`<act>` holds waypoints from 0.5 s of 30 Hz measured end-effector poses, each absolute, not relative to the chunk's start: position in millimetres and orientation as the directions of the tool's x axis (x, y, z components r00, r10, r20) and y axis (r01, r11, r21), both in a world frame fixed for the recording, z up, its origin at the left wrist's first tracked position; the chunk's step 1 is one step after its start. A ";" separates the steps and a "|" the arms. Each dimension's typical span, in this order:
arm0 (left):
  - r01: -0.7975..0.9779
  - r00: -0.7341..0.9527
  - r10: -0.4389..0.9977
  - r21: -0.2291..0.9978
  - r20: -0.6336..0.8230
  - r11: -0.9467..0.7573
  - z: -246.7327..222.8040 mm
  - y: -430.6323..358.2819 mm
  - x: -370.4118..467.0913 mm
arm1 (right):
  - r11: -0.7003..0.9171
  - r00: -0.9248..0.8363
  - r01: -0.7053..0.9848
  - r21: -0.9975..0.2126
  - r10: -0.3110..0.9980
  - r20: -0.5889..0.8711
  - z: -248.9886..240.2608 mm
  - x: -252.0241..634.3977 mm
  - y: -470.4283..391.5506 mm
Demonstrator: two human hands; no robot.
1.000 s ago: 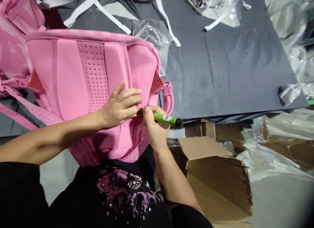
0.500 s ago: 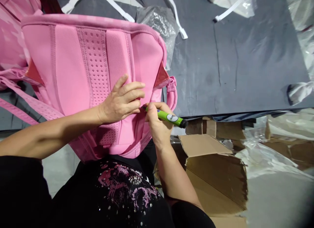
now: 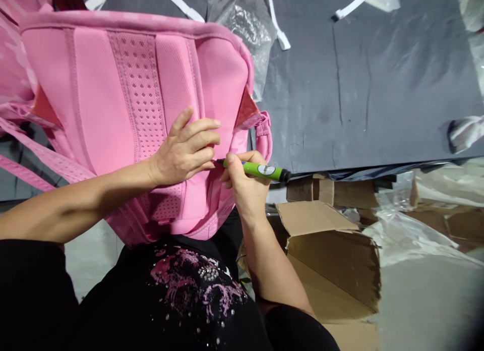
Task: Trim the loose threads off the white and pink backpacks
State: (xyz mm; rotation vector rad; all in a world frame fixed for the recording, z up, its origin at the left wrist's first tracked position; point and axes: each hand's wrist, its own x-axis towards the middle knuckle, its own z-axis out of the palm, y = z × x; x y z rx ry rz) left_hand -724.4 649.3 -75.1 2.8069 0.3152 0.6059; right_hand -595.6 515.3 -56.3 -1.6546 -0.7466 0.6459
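Observation:
A pink backpack (image 3: pixel 102 99) lies on the grey-covered table, its padded back panel facing up and its lower edge against my body. My left hand (image 3: pixel 187 149) rests on the panel with its fingers spread apart, holding nothing. In my right hand (image 3: pixel 247 182) is a green marker (image 3: pixel 260 170) with a black end. The marker's dark tip points left and meets the pink fabric close beside my left fingertips. Red triangular patches (image 3: pixel 246 109) show at both sides of the backpack.
The grey table (image 3: pixel 310 104) bears white straps (image 3: pixel 278 25) and clear plastic bags (image 3: pixel 245 33). Part of another pink bag (image 3: pixel 13 63) is at the far left. Below the table's edge, at the right, stand an open cardboard box (image 3: pixel 333 275) and plastic sheeting (image 3: pixel 404 235).
The backpack and table have shifted slightly up and left in the view. The marker now lies closer to level. My left hand is still on the panel.

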 end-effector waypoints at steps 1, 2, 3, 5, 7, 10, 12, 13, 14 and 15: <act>0.157 0.887 0.262 0.285 0.379 -0.945 -75.2 649.4 -724.4 | -0.145 0.639 0.129 -0.981 0.769 -0.030 -55.7 -594.9 515.7; 0.155 0.884 0.259 0.277 0.389 -0.948 -75.4 649.5 -724.3 | -0.142 0.632 0.124 -0.982 0.774 -0.032 -55.4 -594.2 516.0; 0.155 0.881 0.255 0.267 0.398 -0.951 -75.5 649.6 -724.2 | -0.139 0.627 0.122 -0.983 0.778 -0.032 -55.4 -593.5 516.2; 0.163 0.884 0.257 0.258 0.390 -0.952 -75.5 649.7 -724.0 | -0.142 0.623 0.129 -0.981 0.781 -0.032 -56.2 -592.4 515.9; 0.168 0.890 0.259 0.260 0.374 -0.951 -75.2 649.7 -723.9 | -0.151 0.631 0.129 -0.980 0.775 -0.036 -57.3 -591.6 515.4; 0.158 0.891 0.245 0.244 0.382 -0.957 -74.8 650.0 -724.2 | -0.129 0.622 0.116 -0.985 0.783 -0.029 -57.9 -591.3 515.3; 0.153 0.884 0.226 0.203 0.410 -0.967 -74.9 650.6 -724.3 | -0.107 0.617 0.116 -0.987 0.787 -0.013 -57.9 -591.5 515.4; 0.150 0.878 0.214 0.180 0.428 -0.972 -75.1 650.9 -724.4 | -0.105 0.622 0.119 -0.987 0.783 -0.008 -58.1 -591.8 515.2; 0.145 0.872 0.204 0.162 0.445 -0.976 -75.5 651.0 -724.5 | -0.107 0.630 0.120 -0.987 0.776 -0.008 -58.4 -592.2 514.9; 0.141 0.866 0.195 0.149 0.460 -0.979 -76.1 651.0 -724.6 | -0.112 0.635 0.119 -0.987 0.772 -0.011 -58.9 -592.7 514.4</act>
